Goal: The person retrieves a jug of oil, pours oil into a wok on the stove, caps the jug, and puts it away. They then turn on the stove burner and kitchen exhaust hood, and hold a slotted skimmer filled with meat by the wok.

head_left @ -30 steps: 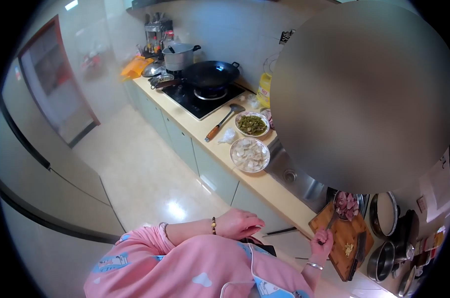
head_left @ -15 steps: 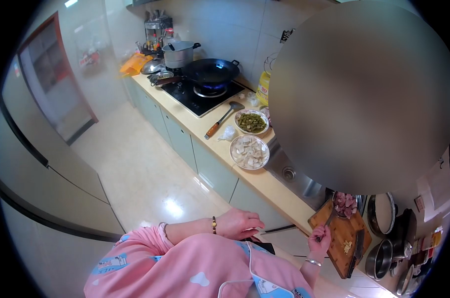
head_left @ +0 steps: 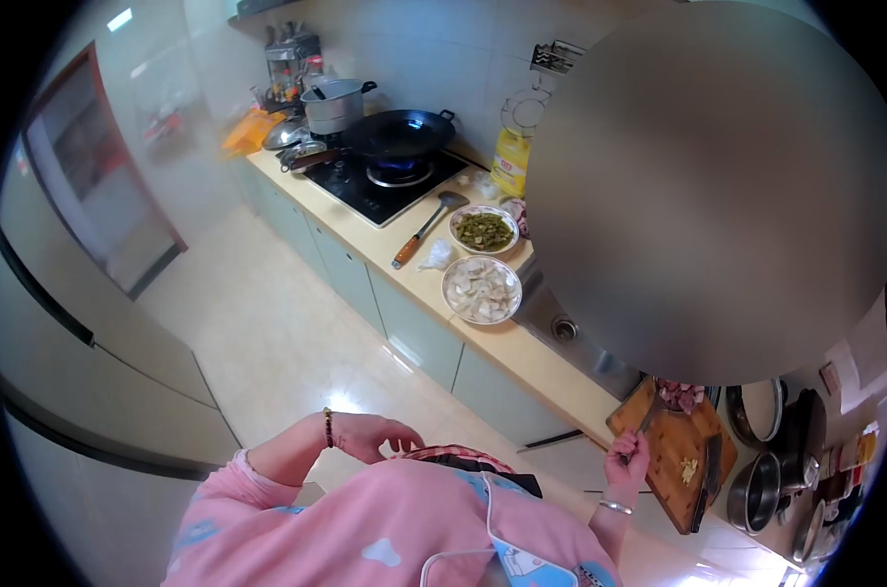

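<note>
My right hand, with a silver bangle at the wrist, is closed round the handle of a slim grey metal utensil. Its far end reaches the cut raw meat in a bowl; the tip is hidden. Under the utensil lies a wooden cutting board, bearing chopped garlic-like pieces and a dark-bladed cleaver. My left hand, wearing a beaded bracelet, is at my waist beside a red-checked cloth edge. Its fingers are loosely bent and apart; whether they touch the cloth is unclear.
A black wok sits over a blue flame on the hob. Along the counter stand a plate of pale slices, a plate of green vegetables, a spatula and the sink. Metal pans lie right.
My left hand has moved left and slightly up, back to my waist. My right hand has shifted slightly up and stays on the utensil. The view has turned a little.
</note>
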A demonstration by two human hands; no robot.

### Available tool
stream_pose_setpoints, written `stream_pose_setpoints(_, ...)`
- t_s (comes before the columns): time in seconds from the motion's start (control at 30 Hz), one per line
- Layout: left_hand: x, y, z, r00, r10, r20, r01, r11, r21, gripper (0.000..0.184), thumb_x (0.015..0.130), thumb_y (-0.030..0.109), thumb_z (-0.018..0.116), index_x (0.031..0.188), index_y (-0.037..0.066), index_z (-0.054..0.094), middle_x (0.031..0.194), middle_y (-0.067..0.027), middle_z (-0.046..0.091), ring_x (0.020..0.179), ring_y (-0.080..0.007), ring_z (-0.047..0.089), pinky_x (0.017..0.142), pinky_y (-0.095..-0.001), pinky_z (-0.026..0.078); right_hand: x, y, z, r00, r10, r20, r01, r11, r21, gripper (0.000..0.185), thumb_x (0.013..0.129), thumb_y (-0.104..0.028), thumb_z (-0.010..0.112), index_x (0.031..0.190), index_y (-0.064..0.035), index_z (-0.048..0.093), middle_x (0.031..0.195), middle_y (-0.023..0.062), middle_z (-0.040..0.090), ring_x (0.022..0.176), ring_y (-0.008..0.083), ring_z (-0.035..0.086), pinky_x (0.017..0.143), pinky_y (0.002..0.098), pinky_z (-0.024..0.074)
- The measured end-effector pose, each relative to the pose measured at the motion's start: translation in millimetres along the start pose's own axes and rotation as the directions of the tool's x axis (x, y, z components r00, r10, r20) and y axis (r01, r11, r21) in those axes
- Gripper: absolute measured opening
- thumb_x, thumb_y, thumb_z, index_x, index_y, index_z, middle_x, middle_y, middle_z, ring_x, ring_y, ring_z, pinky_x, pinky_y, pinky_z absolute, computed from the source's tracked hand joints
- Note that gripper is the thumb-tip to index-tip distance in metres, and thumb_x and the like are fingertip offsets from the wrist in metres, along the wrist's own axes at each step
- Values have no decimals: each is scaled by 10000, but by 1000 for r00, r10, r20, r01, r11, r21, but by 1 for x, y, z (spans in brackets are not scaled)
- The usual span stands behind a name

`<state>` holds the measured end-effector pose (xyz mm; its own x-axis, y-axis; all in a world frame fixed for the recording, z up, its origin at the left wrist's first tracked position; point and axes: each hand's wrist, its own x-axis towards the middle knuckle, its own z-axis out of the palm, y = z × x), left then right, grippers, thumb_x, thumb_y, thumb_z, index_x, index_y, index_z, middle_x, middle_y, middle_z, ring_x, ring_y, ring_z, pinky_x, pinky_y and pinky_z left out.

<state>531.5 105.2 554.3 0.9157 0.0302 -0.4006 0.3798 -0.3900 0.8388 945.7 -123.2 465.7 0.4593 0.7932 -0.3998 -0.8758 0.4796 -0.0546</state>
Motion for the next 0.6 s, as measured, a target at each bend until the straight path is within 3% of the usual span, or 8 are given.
stream_pose_setpoints(0.03, -1, 4, 1, 997, -62, 51, 64, 997, -45, 582, 739, 309, 660, 1234, 76, 460, 1071, -83, 564, 999, -193, 527, 848, -326, 419, 1, 0, -1, 1000, -3, 0, 3, 1000, 2, 191, 866, -132, 509, 978, 23, 515, 652, 2, 450, 551, 101, 455, 489, 213, 421)
stream_pose_setpoints(0.17, 4, 4, 12, 997, -69, 34, 72, 992, -107, 580, 738, 308, 655, 1232, 74, 462, 1094, -86, 560, 1026, -195, 522, 871, -325, 407, -1, 2, 0, 1000, 2, -23, -2, 1000, 8, 192, 865, -130, 512, 978, 24, 518, 652, -1, 451, 547, 95, 452, 482, 208, 420)
stream_pose_setpoints(0.27, 7, 6, 17, 998, -8, -57, 19, 979, 204, 434, 835, 297, 499, 1211, 81, 469, 1109, -124, 554, 1002, -266, 551, 852, -352, 436, 0, 3, -2, 999, 0, -34, 0, 1000, 2, 194, 864, -131, 515, 980, 24, 519, 651, -4, 454, 544, 91, 451, 478, 203, 420)
stream_pose_setpoints(0.4, 18, 7, 25, 994, -85, -74, 101, 962, 254, 402, 855, 320, 448, 1187, 98, 480, 1099, -114, 556, 1002, -282, 549, 843, -372, 439, 0, 4, 0, 999, 10, -39, -10, 1000, 2, 195, 861, -131, 518, 980, 24, 521, 648, -2, 460, 545, 89, 453, 473, 195, 421)
stream_pose_setpoints(0.47, 17, 15, 25, 990, -87, -113, 126, 903, 410, 363, 863, 308, 437, 1160, 107, 496, 1071, -110, 562, 986, -275, 559, 832, -370, 445, 1, 4, -1, 999, -1, -40, 1, 1000, -2, 198, 863, -132, 516, 982, 26, 519, 647, -1, 460, 544, 90, 454, 468, 193, 419)
stream_pose_setpoints(0.6, 17, 19, 23, 991, -72, -114, 112, 908, 404, 349, 856, 291, 443, 1148, 108, 499, 1051, -104, 563, 969, -278, 562, 811, -375, 455, -1, 8, 1, 997, -41, -61, 40, 999, -16, 200, 870, -136, 508, 979, 31, 514, 643, 0, 459, 535, 90, 448, 451, 189, 409)
